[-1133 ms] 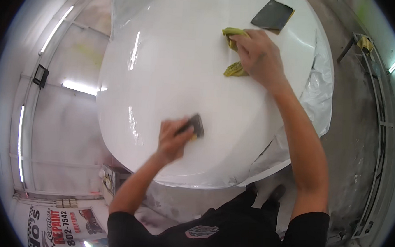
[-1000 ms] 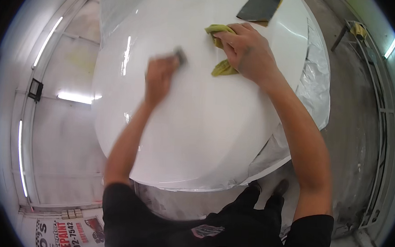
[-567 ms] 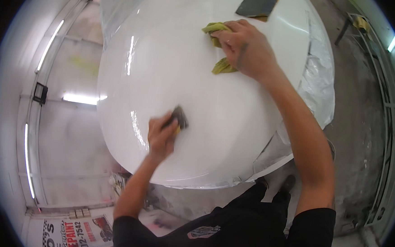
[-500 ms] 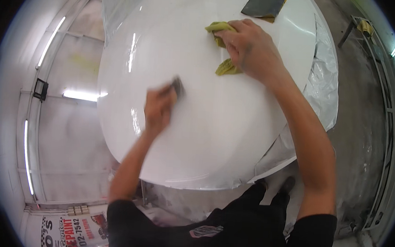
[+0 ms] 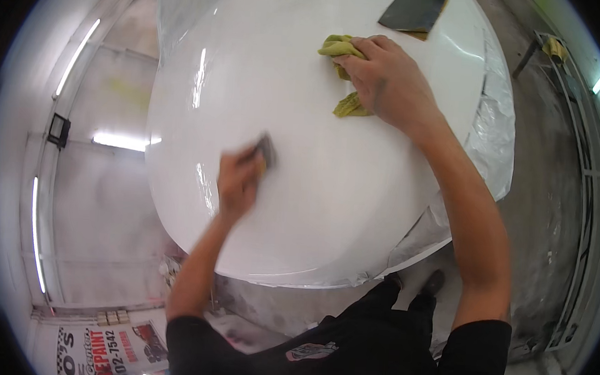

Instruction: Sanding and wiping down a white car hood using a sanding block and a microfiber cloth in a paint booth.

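Note:
Pinched in my left hand [image 5: 237, 184] is a small dark grey piece of sandpaper [image 5: 266, 150], blurred by motion, with a bit of yellow at its edge. It is against the large glossy white curved panel [image 5: 292, 207], left of the middle. My right hand [image 5: 392, 83] grips a crumpled yellow-green cloth [image 5: 341, 47] farther up the panel. Part of the cloth sticks out below the fingers. Beyond that hand lies a dark, flat rectangular sheet [image 5: 412, 12] with a yellowish-brown underside.
Clear plastic film [image 5: 493, 124] skirts the panel's right side, and more film hangs at the far left. A metal frame [image 5: 586, 177] runs along the right wall, with a yellow roll [image 5: 554, 48] on it. Lit tube lamps line the left wall. A printed banner [image 5: 111, 351] lies lower left.
My left hand has shifted slightly toward me with the sandpaper. My right hand keeps its hold on the cloth at about the same spot. The whole view has shifted a little.

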The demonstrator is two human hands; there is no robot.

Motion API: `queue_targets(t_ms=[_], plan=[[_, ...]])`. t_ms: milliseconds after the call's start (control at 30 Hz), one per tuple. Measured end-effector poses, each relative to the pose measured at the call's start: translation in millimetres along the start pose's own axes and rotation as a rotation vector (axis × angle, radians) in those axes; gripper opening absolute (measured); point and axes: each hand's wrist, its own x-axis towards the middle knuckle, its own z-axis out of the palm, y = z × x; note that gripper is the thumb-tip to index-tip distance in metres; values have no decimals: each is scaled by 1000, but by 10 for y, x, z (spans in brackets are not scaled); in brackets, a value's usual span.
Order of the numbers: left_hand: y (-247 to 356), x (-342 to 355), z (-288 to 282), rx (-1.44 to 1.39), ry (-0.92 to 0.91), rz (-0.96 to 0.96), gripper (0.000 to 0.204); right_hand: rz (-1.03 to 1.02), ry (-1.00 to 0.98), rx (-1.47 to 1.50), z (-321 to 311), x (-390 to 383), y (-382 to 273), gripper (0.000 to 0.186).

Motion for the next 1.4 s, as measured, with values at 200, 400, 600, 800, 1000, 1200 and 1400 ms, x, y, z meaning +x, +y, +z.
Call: queue_targets(t_ms=[200, 400, 600, 800, 1000, 1200, 1400], plan=[[-1685, 1977, 77, 239, 123, -276, 17, -88, 90, 25, 35, 182, -243, 30], [-413, 213, 237, 48, 8, -110, 26, -46, -3, 2, 25, -107, 46, 30], [-679, 763, 82, -8, 70, -107, 26, -56, 2, 45, -82, 171, -43, 29], [-1690, 1833, 227, 123, 100, -329, 24, -60, -45, 20, -22, 278, -344, 25], [-1747, 599, -430, 78, 269, -315, 30, -30, -152, -127, -143, 257, -320, 36], [-2404, -1676, -1770, 430, 206, -613, 35, -258, 92, -556, -27, 679, -987, 22], [-2472, -2011, -1843, 419, 299, -733, 32, 490, -488, -460, 280, 1616, -1249, 40]])
